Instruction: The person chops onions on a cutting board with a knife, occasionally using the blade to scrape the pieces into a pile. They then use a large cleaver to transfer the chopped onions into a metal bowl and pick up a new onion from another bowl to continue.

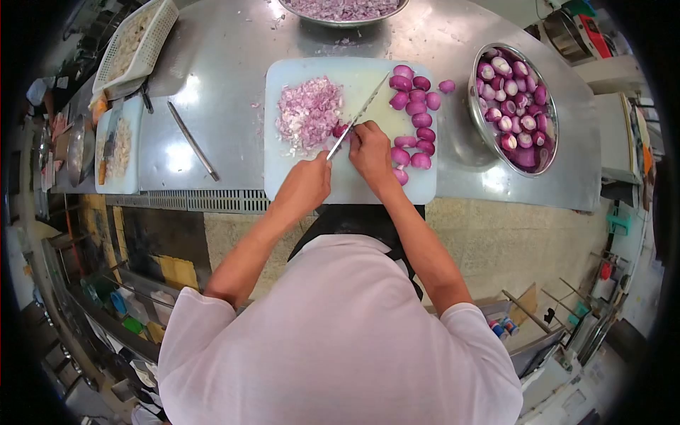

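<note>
From my remote station: the left hand (pixel 306 185) has its grip wrapped tight around the handle of a kitchen knife (pixel 359 115), whose blade slants up and to the right across a white cutting board (pixel 354 185). The right hand (pixel 370 147) has its fingers curled, its grip pressed down on a shallot piece (pixel 341 130) that lies on the board against the blade, near the board's middle.

Left of the blade I see a pile of chopped shallot (pixel 309 113). To its right, peeled whole shallots (pixel 414 117) lie in a loose column along the board's right side, one (pixel 446 86) of them just off the board's corner.

The board sits on a stainless steel tabletop (pixel 227 78). On the right stands a steel bowl (pixel 472 99) full of peeled shallots. Another bowl (pixel 306 15), holding chopped shallot, sits at the far edge.

A long metal rod (pixel 193 140) lies on the tabletop left of the board. Beyond it are a second white board (pixel 131 113) and a white plastic basket (pixel 152 42).
</note>
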A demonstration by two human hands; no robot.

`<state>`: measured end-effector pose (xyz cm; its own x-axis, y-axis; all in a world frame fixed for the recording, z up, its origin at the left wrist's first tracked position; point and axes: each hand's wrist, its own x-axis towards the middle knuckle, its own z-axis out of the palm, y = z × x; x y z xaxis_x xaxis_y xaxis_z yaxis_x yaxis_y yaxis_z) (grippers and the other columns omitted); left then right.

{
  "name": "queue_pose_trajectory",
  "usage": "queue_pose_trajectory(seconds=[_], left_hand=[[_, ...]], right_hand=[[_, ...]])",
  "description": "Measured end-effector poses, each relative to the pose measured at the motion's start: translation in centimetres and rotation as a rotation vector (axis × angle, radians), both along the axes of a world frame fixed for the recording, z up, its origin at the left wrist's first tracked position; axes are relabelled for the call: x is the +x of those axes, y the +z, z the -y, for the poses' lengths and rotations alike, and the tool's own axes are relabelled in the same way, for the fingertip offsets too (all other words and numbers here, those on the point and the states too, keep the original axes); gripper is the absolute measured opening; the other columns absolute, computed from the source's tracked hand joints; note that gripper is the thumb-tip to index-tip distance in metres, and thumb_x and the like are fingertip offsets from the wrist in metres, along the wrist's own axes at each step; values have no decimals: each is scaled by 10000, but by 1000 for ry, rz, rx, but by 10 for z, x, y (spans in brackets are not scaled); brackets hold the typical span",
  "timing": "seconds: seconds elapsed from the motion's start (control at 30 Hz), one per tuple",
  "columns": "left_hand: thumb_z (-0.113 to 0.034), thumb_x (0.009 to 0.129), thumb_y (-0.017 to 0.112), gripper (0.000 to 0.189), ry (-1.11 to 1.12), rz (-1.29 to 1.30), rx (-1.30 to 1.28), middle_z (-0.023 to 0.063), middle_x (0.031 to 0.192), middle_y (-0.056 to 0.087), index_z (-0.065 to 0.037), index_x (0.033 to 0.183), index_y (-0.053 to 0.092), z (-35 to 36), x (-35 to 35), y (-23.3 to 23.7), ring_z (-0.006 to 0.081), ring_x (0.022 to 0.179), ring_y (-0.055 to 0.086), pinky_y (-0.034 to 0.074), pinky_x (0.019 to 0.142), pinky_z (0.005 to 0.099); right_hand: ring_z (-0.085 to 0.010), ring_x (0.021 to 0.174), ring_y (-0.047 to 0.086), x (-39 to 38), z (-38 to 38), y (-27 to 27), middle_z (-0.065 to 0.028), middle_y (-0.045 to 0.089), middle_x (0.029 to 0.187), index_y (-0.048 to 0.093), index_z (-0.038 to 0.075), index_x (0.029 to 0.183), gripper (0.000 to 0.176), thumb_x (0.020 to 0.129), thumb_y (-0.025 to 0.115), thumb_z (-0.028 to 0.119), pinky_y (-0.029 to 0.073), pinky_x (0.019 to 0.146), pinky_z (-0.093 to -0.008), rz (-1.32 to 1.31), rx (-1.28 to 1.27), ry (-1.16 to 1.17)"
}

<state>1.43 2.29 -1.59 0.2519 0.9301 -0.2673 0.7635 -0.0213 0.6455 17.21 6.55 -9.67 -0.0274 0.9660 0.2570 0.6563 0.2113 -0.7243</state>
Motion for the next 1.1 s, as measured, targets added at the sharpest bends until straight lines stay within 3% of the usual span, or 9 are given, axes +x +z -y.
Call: queue_pose_trajectory(seconds=[0.37,0.43,0.57,0.67,0.87,0.97,1.07,1.1], left_hand=[[-148,990,494,225,56,-59,93,298,683,592,65,1003,567,-8,-20,-20,498,669,589,438,598,544],[-156,990,498,231,95,-16,42,297,687,596,63,1002,571,-12,-19,2,495,682,592,440,611,543],[-119,956,492,246,65,-45,22,336,730,608,96,1013,596,-11,-13,-14,500,740,620,474,670,563],[-122,959,489,242,49,-55,9,333,735,610,93,1006,590,-13,-11,6,503,748,618,473,676,564],[-131,961,495,238,11,14,48,333,734,609,84,987,593,-19,0,-22,507,750,615,470,671,568],[-143,985,495,207,71,30,-3,289,710,595,44,1018,579,-16,2,3,479,681,589,442,622,523],[-147,990,494,208,40,19,74,278,695,591,42,1013,578,-17,6,-35,460,671,594,444,621,509],[-147,990,494,208,41,18,69,278,695,591,42,1013,578,-18,5,-29,460,671,594,444,621,509]], right_hand=[[-390,869,613,4,9,-3,-184,630,889,675,13,917,132,802,612,3,500,753,-469,63,-50,-12],[-386,880,613,6,6,-1,-182,631,889,675,16,917,128,805,613,7,498,758,-465,62,-59,-4],[-392,856,613,4,1,0,-181,628,875,672,18,908,125,802,608,4,498,750,-472,31,-46,2],[-397,844,613,5,-1,0,-181,624,866,670,16,902,122,798,608,0,497,743,-476,37,-41,15],[-400,842,613,3,-1,-4,-178,619,859,668,13,890,121,790,604,-8,495,738,-485,25,-47,20],[-398,842,614,5,0,-2,-176,619,855,668,14,887,121,789,601,-12,494,734,-488,30,-49,11],[-394,842,615,4,-2,-2,-173,618,851,669,17,885,124,788,599,-15,494,729,-486,42,-49,1],[-392,842,615,4,-1,-3,-172,618,849,669,19,885,125,789,598,-17,494,726,-483,53,-41,2]])
